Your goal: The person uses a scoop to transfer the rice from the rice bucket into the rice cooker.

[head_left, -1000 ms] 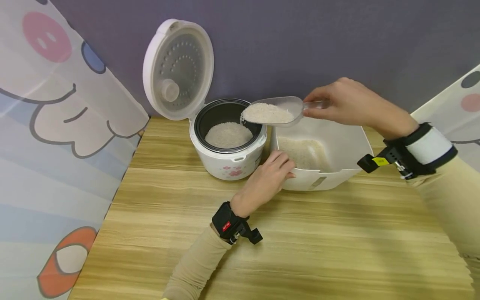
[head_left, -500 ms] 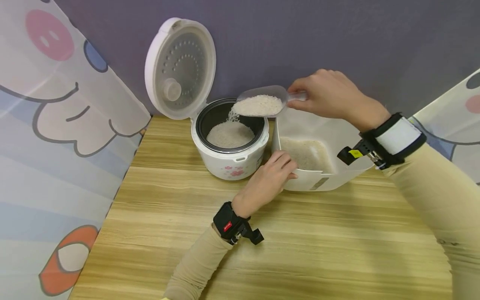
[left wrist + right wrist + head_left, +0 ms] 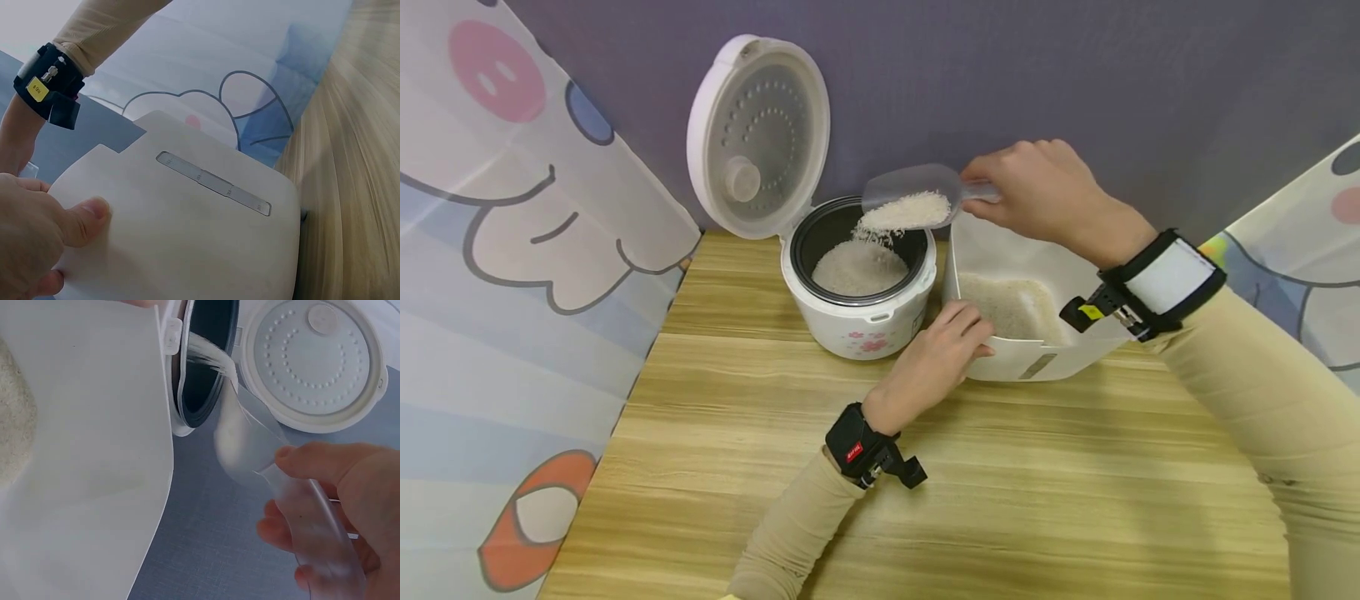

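Backdrop: purple-grey wall [image 3: 1000,75], fabric-like, at twelve o'clock; cartoon-printed sheets [image 3: 445,350] at nine o'clock and again at three; wood-grain tabletop [image 3: 760,517] below.
Right hand [image 3: 1033,179]: my thumb and fingers are clamped round the handle of the scoop [image 3: 904,179], above the twelve o'clock side of the bin [image 3: 1060,362].
Left hand [image 3: 936,354]: I pinch the bin's rim at its eight o'clock corner, thumb on the outer wall; some fingertips are hidden.
Scoop: clear plastic, tilted, at one o'clock over the pot, with rice [image 3: 913,210] spilling off its lip; the stream blurs in my right wrist view.
Wristbands: a red label [image 3: 853,452] on my left one, a yellow tag [image 3: 1091,311] on my right; lettering too small to read.
Rice cooker [image 3: 831,333]: glossy white, round, pink flowers [image 3: 872,343] printed at six o'clock; its dark pot [image 3: 814,242] holds a pale mound.
Lid [image 3: 763,137]: raised at the cooker's eleven o'clock, its grey inner plate ringed with dots.
Bin: smooth white, at the cooker's three o'clock, grain in its bottom; the window strip [image 3: 212,182] carries marks I can't read.
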Demonstrator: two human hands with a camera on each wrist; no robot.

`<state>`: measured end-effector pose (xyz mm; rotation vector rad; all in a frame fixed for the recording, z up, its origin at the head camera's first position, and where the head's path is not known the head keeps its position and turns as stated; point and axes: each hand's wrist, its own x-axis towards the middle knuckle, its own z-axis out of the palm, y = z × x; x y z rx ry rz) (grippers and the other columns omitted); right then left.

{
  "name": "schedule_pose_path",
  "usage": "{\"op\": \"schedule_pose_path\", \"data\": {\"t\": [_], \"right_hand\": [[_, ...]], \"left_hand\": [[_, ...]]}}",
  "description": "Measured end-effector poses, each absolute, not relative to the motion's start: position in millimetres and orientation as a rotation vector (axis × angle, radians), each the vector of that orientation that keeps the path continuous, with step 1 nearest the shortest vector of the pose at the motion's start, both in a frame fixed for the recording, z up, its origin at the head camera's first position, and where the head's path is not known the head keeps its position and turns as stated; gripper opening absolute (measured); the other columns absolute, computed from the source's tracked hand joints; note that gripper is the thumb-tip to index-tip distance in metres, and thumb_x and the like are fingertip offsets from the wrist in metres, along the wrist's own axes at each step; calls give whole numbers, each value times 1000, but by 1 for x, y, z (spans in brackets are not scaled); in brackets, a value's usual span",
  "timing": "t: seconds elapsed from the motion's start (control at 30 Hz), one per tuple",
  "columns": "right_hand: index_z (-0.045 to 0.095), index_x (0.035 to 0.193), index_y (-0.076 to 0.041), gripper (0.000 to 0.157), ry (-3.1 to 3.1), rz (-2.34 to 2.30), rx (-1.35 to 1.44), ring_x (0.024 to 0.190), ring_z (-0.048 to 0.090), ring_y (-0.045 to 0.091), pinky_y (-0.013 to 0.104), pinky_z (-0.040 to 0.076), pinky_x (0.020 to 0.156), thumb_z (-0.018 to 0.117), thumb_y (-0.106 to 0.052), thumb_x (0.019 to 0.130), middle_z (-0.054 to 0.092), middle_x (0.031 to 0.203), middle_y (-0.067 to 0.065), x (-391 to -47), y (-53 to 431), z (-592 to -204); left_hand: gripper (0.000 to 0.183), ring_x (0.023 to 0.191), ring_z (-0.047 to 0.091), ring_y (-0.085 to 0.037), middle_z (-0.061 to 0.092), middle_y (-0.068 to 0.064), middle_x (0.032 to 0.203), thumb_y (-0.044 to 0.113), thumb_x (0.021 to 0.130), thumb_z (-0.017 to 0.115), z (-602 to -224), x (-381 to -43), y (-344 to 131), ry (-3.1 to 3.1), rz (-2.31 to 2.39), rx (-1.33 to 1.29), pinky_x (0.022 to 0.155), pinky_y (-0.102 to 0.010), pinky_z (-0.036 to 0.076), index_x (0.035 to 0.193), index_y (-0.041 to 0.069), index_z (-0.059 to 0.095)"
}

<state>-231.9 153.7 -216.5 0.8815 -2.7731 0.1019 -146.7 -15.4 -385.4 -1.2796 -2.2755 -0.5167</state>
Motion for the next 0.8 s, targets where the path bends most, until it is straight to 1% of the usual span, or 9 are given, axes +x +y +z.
{"op": "schedule_pose_path", "data": {"t": [0.13,0.23,0.3,0.4,0.53,0.63,0.7,0.8], "right_hand": [[73,119,-3,29,-2701,58,897,67,70,35,49,50,48,72,-22,96,76,111,16,-230,150,-220],[73,117,-1,28,-2621,29,926,64,69,35,50,50,48,72,-19,96,76,105,18,-228,148,-224],[72,116,1,27,-2562,1,948,65,69,36,51,52,50,72,-16,95,76,100,19,-228,147,-227],[71,115,3,26,-2481,-52,988,72,71,39,52,56,57,72,-13,95,75,98,21,-227,145,-231],[69,117,5,28,-2396,-125,1037,84,73,41,50,58,66,70,-14,96,75,103,22,-227,142,-234],[69,119,5,28,-2329,-169,1064,85,73,40,48,58,66,68,-13,98,74,105,22,-226,141,-237],[68,118,5,25,-2275,-187,1081,83,73,39,48,57,64,67,-10,98,74,104,22,-226,141,-238],[68,116,6,21,-2197,-212,1104,80,72,39,47,56,62,60,-6,101,74,101,21,-225,140,-241]], "left_hand": [[13,114,53,-21,57,-2,106,23,104,61,-385,-146,-16,-2283,-515,-1275,105,-23,45,103,10,62],[13,114,53,-21,57,-2,106,23,104,60,-385,-146,-16,-2286,-514,-1271,106,-22,45,103,11,63],[13,114,53,-21,57,-2,106,24,104,60,-385,-146,-16,-2284,-508,-1272,106,-23,45,103,11,63],[14,113,53,-21,57,-3,107,24,104,60,-385,-146,-16,-2282,-502,-1277,106,-24,44,103,11,63],[14,113,53,-21,57,-3,107,24,104,59,-385,-146,-17,-2285,-513,-1281,107,-25,43,103,10,63],[14,113,53,-21,57,-3,106,24,104,59,-385,-146,-17,-2287,-524,-1280,107,-24,44,103,10,63],[14,113,53,-21,57,-3,106,24,104,59,-386,-146,-17,-2286,-523,-1279,106,-24,44,104,10,62],[14,113,53,-21,57,-3,106,24,105,58,-386,-146,-18,-2281,-518,-1278,106,-24,44,103,10,62]]}}
